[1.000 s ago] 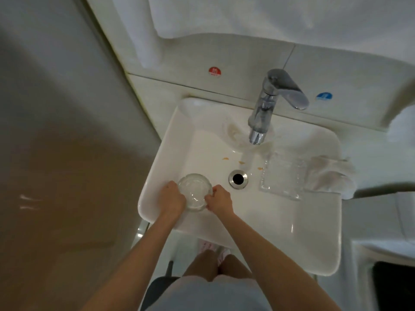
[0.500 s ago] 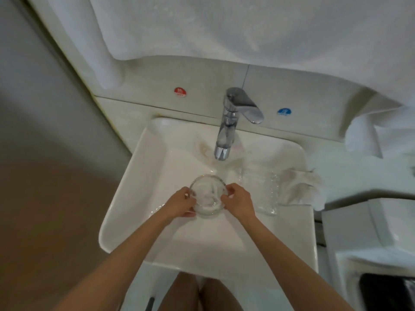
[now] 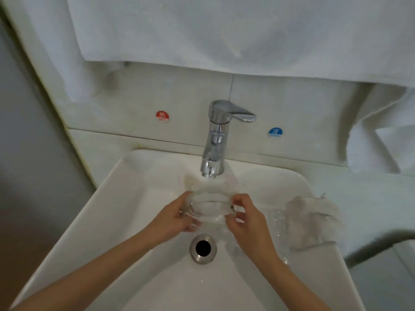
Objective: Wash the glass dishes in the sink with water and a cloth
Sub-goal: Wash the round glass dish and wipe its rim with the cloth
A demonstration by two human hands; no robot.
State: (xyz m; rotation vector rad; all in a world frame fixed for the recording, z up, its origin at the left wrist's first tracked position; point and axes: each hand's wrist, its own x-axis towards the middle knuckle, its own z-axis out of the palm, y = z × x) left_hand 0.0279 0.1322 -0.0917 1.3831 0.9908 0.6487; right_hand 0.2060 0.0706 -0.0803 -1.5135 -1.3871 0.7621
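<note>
Bowl: I see the small round clear glass bowl (image 3: 208, 207) held between my two hands, lifted over the basin, its mouth tilted toward me.
Left hand: the left hand (image 3: 177, 217) is clamped on the bowl's left side, fingers curled round the wall.
Right hand: the right hand (image 3: 244, 218) pinches the bowl's right rim between thumb and fingertips.
Tap: the chrome single-lever tap (image 3: 215, 140) stands just beyond the hands, its spout right above the bowl. I cannot tell whether water runs.
Drain: the round steel drain (image 3: 203, 248) lies just nearer to me than the hands, between the wrists.
Sink: the white rectangular ceramic sink (image 3: 134, 198) spreads under both forearms.
Second dish: a clear, ribbed glass dish (image 3: 277, 223) lies in the basin just right of the right hand.
Cloth: a crumpled white cloth (image 3: 314, 221) sits on the rim, further right of that dish.
Labels: a red round sticker (image 3: 162, 116) reading "HOT" is beyond the left hand, and a blue round sticker (image 3: 275, 132) is beyond the right hand, its writing too blurred to read.
Above: white towels (image 3: 224, 30) hang over the wall, far beyond both hands.
</note>
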